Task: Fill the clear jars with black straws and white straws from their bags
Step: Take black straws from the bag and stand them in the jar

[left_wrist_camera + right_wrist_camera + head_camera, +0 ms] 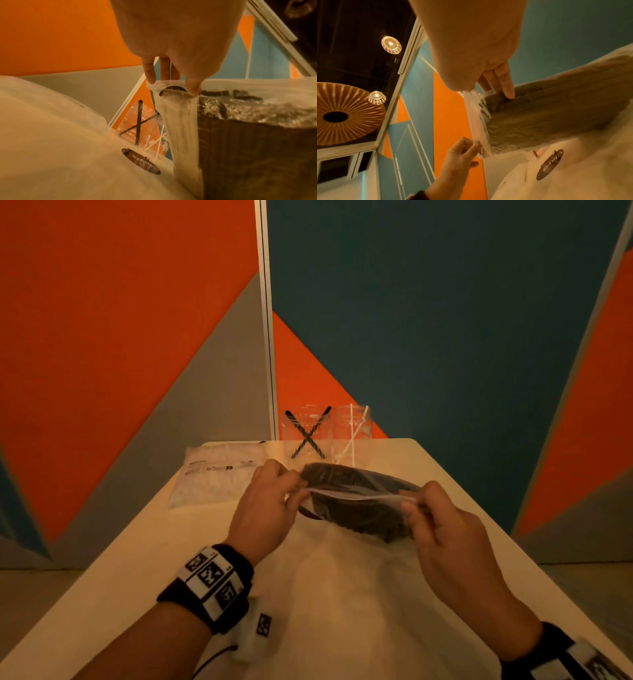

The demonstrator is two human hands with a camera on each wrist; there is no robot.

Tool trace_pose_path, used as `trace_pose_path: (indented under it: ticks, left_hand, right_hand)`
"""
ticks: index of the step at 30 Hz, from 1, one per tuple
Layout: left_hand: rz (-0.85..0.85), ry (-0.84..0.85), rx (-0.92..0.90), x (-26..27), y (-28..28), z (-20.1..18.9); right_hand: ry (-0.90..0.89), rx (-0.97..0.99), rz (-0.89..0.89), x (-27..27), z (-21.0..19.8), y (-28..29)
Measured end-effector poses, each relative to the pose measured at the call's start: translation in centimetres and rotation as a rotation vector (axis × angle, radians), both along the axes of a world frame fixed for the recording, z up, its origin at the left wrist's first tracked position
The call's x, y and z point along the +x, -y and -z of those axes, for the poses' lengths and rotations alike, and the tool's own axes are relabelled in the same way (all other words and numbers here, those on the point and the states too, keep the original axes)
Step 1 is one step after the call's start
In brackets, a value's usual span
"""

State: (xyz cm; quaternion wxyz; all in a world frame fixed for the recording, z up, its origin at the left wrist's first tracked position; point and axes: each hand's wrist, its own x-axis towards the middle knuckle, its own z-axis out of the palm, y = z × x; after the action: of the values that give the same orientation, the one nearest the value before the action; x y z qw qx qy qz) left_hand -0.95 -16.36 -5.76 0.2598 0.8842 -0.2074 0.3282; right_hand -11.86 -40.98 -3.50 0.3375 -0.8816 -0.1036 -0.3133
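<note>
A clear zip bag of black straws hangs above the table between both hands. My left hand pinches the left end of its zip strip. My right hand pinches the right end of the strip. The bag's mouth looks slightly parted along the strip. Behind it stand two clear jars: the left jar holds two crossed black straws, the right jar holds two white straws. A bag of white straws lies flat at the table's far left.
The white table narrows toward a wall of orange, grey and teal panels just behind the jars. A dark oval sticker shows on the bag's lower part. Ceiling lamps appear in the right wrist view.
</note>
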Motion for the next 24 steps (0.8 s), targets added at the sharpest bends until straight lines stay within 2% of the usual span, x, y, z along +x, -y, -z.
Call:
trace_pose_path:
  ticks: [7, 11, 15, 18, 21, 24]
  left_hand:
    - [-0.016, -0.046, -0.092, 1.8, 1.1, -0.5]
    - [0.139, -0.027, -0.239, 2.1, 2.1, 0.0]
    - [0.220, -0.007, -0.201, 2.6, 2.5, 0.2]
    - [0.193, -0.019, -0.191, 3.3, 2.0, 0.1]
    - [0.078, -0.036, -0.291, 4.0, 0.6, 0.5]
    - [0.132, -0.039, -0.280, 3.7, 0.4, 1.2]
  right_hand:
    - [-0.067, 0.110, 0.003, 0.4, 1.7, 0.1]
    - [-0.059, 0.208, 0.063, 1.0, 1.7, 1.1]
    - [-0.072, 0.233, 0.069, 0.8, 1.9, 1.8]
    - [-0.080, 0.260, 0.061, 0.7, 2.0, 1.9]
    - [-0.039, 0.311, 0.088, 0.7, 1.9, 2.4]
    - [-0.026, 0.324, 0.098, 0.7, 1.7, 2.7]
